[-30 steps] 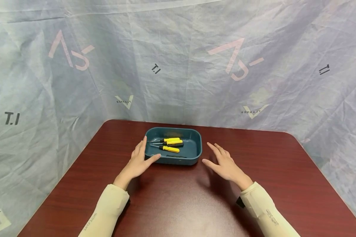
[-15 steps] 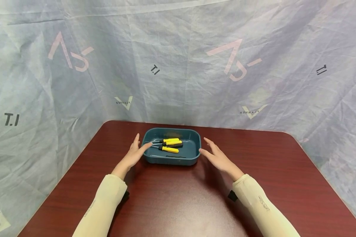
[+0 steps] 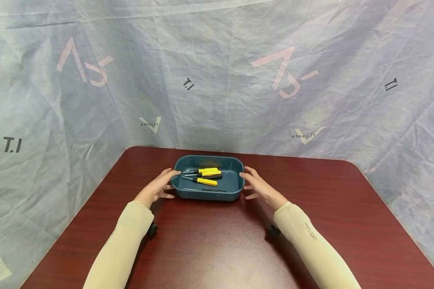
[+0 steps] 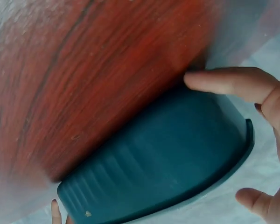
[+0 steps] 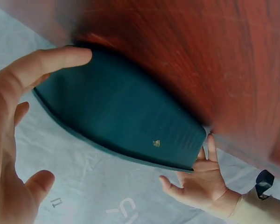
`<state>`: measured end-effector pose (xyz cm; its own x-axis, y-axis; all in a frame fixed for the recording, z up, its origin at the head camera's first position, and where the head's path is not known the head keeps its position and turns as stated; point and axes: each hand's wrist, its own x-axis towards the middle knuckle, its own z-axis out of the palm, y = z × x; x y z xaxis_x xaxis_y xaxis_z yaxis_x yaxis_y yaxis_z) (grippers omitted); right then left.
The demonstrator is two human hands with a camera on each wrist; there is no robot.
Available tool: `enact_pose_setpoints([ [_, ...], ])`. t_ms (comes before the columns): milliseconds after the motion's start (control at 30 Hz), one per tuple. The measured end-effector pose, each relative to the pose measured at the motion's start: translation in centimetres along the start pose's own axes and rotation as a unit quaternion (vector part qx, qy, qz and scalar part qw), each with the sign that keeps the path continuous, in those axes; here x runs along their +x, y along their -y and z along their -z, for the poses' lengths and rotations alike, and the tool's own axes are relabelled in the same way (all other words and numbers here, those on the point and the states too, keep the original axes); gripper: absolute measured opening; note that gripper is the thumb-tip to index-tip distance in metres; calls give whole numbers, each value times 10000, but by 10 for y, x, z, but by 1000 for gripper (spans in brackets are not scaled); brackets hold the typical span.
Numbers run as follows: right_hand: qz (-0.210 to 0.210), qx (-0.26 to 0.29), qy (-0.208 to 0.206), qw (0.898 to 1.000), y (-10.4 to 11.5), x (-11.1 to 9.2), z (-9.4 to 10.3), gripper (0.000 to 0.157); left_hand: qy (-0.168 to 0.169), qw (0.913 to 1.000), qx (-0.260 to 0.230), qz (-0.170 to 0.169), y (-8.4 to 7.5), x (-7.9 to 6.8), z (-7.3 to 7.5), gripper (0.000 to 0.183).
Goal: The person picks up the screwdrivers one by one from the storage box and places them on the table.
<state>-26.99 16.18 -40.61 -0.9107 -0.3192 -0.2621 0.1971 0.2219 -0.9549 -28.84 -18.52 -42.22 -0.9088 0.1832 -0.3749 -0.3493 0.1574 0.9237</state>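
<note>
A teal rectangular tray [image 3: 209, 196] rests on the table, holding several screwdrivers [image 3: 207, 182] with yellow handles and black collars. One darker handle [image 3: 217, 176] lies among them. At the tray's left end is my left hand [image 3: 156, 188], thumb at the rim and the other fingers spread beside the wall. My right hand [image 3: 262, 188] mirrors it at the right end. In the left wrist view a finger [image 4: 224, 80] reaches the tray's lower edge, while the thumb [image 4: 255, 201] stands apart from the rim. The right wrist view shows a similar finger [image 5: 65, 57] and a separate thumb [image 5: 39, 184].
The reddish-brown table [image 3: 209, 245] extends around the tray on all sides. Behind it hangs a pale grey printed cloth [image 3: 217, 80]. Each wrist carries a small black device [image 3: 273, 231].
Both hands have moved in to the tray's ends; the right came leftward. The left thumb, earlier over the tray's front corner, is now at the left rim. The tray itself looks unmoved.
</note>
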Motion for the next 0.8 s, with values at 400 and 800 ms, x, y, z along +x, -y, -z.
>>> enact_pose_setpoints([
  [400,229,504,-68,9984,-12,17,-4,67,-221,9987,-229,-393,8,10,-3,66],
  [800,208,458,-239,9984,-12,23,-4,69,-476,9962,-234,-695,13,17,-3,60],
])
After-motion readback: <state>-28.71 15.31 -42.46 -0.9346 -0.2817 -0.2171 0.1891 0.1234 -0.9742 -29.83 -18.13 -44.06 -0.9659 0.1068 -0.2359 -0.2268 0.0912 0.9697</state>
